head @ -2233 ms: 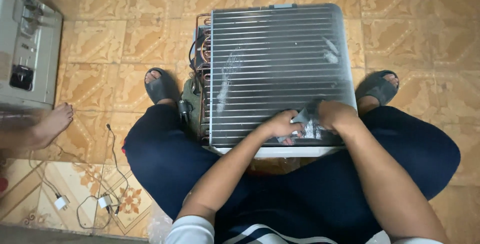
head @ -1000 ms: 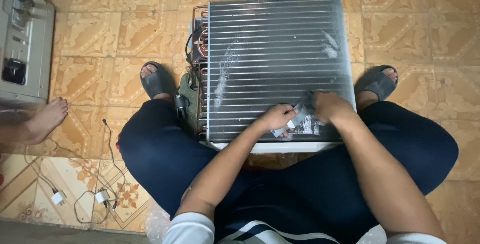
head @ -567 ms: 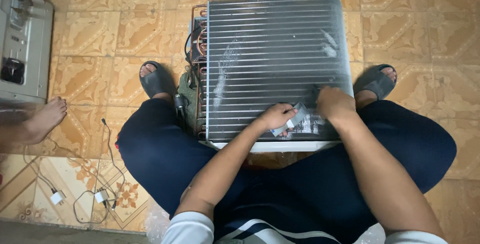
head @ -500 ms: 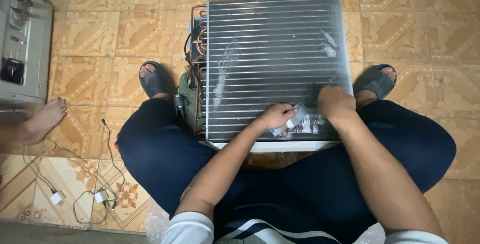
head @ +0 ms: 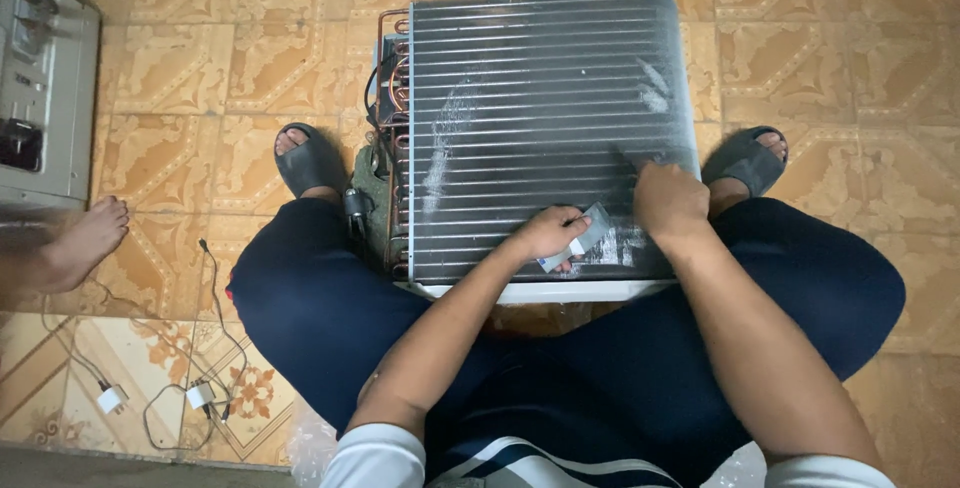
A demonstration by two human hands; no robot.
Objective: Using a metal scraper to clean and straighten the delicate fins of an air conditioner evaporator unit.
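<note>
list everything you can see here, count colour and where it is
finned coil unit: one, dark grey fins with pale scuffs, white base edge, lying on the floor between the person's feet
copper tubing: a bundle, copper and black, on the coil unit's left side
small flat card: one, pale grey and white, on the fins in the left hand's grip
metal casing: one, light grey, far left edge of the floor
another person's bare foot: one, at the left edge
cable with plugs: one tangle, black wire with white plugs, lower left floor
tiled floor: tan patterned tiles
sandals: two, dark grey, either side of the coil unit
left hand: holding the card
right hand: resting on the fins
</note>
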